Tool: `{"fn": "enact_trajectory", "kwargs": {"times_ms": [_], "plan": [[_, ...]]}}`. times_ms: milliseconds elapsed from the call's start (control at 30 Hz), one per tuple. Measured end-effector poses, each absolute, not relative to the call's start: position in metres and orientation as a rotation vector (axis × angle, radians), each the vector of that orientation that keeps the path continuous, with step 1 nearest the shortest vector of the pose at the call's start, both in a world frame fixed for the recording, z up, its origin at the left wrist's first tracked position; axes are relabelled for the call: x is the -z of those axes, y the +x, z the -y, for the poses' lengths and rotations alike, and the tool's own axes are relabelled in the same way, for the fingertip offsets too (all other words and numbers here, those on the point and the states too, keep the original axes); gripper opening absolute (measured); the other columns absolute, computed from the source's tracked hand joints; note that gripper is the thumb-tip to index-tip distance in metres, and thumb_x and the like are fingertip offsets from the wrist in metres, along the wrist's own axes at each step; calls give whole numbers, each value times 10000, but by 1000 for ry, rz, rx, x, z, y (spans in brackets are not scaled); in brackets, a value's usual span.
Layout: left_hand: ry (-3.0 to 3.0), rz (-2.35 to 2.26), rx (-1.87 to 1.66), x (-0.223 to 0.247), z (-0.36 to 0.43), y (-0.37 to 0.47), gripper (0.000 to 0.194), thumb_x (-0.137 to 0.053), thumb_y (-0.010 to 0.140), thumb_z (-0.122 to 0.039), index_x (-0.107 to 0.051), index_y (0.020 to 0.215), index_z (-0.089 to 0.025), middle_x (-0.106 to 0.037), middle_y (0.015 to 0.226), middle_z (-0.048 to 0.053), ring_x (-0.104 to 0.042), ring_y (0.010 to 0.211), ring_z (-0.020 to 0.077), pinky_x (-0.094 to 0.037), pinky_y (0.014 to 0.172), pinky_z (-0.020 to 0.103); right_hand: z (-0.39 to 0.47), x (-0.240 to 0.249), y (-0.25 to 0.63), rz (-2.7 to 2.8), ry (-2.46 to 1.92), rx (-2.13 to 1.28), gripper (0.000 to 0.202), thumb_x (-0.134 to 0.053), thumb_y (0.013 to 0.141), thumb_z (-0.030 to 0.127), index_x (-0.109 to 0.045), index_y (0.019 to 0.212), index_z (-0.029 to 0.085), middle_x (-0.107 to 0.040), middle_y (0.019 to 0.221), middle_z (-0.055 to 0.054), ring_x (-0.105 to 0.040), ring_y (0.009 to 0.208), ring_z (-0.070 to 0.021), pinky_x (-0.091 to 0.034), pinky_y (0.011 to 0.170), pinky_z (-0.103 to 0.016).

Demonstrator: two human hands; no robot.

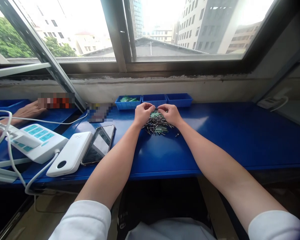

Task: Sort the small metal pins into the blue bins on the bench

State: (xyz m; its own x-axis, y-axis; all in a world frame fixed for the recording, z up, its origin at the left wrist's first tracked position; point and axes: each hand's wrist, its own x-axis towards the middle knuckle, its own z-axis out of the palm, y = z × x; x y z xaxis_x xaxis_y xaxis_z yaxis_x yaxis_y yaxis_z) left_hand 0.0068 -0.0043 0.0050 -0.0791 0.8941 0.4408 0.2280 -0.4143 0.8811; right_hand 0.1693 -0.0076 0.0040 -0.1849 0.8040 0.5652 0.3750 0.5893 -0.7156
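Both of my hands meet above a heap of dark, thin screws (156, 126) on the blue tabletop. My left hand (143, 115) has its thumb and fingers pinched together at the heap's left side. From the right, my right hand (170, 115) pinches in the same way, its fingertips close to the left ones. What lies between the fingertips is too small to make out. Just below them a pale green plastic piece (155, 114) shows on the heap. Another green piece (161, 129), like a small bag, lies at the front. One loose screw (177, 135) sits apart on the right.
Behind the heap stand three blue bins; the left bin (128, 105) has green bags inside. On my left lie a phone (98, 145), a white power bank (70, 154) and a power strip (37, 140) with cables. Another person's hand (31, 110) is at far left.
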Motion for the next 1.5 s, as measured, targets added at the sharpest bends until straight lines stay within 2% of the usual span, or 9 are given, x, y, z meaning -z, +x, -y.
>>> {"fn": "enact_trajectory", "kwargs": {"times_ms": [200,433,533,667,833,1133,1300,1400,1500], "plan": [[1624,-1258,-1507,-3,4,6,257,-659,702,-417,-649,736,-163,-669,741,40,-613,719,170,-466,721,289,8,-9,173,1601,-885,-792,225,-675,668,349,-689,776,153,-681,734,-43,-604,671,-163,-491,646,-290],[1724,-1304,-1397,-3,5,9,278,-621,741,-435,-643,745,-159,-678,746,49,-618,723,168,-472,715,278,12,-12,180,1589,-880,-925,301,-653,655,371,-697,860,155,-695,803,-48,-599,695,-166,-486,644,-299],[1733,-1372,-1431,-4,3,8,280,-606,751,-437,-657,791,-164,-684,797,47,-621,767,174,-468,737,278,9,-12,182,1611,-948,-813,305,-593,706,385,-697,877,155,-696,834,-55,-608,748,-187,-490,686,-319],[1673,-1587,-1541,-7,2,2,233,-594,751,-386,-659,831,-177,-688,856,44,-620,825,193,-452,772,290,-1,-16,193,1617,-1194,-367,338,-546,745,320,-674,1014,160,-677,995,-71,-567,921,-235,-456,842,-380],[1654,-1777,-1495,-11,3,-3,158,-581,723,-306,-650,804,-189,-688,849,51,-615,833,223,-436,786,326,-17,-13,215,1654,-1544,37,547,-572,735,290,-518,1262,152,-540,1273,-114,-389,1122,-333,-331,947,-531],[1824,-1880,-1430,-13,7,-2,181,-532,748,-289,-634,863,-193,-668,936,92,-588,928,265,-417,851,386,-31,7,224,1787,-1772,-98,726,-602,707,382,-360,1375,231,-246,1499,-79,-331,1158,-373,-326,925,-563],[2181,-1917,-1309,-49,39,16,168,-560,731,-284,-657,836,-195,-645,967,124,-544,1008,315,-403,863,419,-24,-8,220,1675,-1662,-60,677,-586,724,357,-394,1357,212,-315,1469,-90,-347,1188,-363,-347,942,-552],[2443,-1482,-895,-69,91,24,153,-590,731,-348,-677,703,-225,-657,781,98,-603,797,259,-450,730,347,-2,-45,225,1482,-1512,17,578,-565,760,340,-460,1303,171,-434,1378,-132,-380,1198,-343,-382,939,-528],[2537,-1020,-705,-58,151,19,125,-623,730,-419,-701,779,-335,-676,865,42,-620,789,210,-473,698,314,39,-92,247,1361,-1235,63,468,-432,871,405,-486,1270,167,-547,1214,-134,-497,1112,-291,-454,867,-461]]}}
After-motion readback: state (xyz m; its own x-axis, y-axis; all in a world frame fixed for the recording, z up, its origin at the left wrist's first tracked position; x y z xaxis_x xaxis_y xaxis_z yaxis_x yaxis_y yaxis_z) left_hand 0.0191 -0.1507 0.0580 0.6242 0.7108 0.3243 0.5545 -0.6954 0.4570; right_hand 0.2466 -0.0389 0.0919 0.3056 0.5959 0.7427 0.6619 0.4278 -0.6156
